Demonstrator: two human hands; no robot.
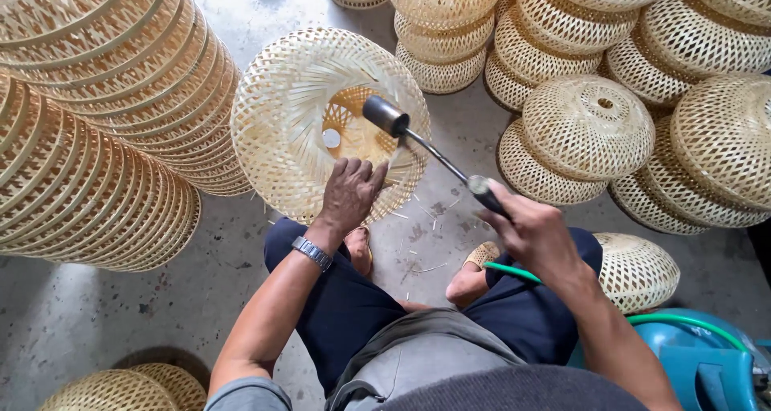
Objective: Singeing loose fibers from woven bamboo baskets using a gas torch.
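Left hand (351,192) gripping rim of woven bamboo shade (321,118), right hand (532,233) closed around gas torch (426,146) aimed inside it, green hose (642,314), stacked shades (120,114) alongside.

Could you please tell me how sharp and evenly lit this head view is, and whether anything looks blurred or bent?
Head view: soft, even daylight with only faint shadows on the concrete floor; the woven shade held by the left hand is sharp; slight blur near the torch in the right hand; the stacked shades bow at the wide-angle edge.
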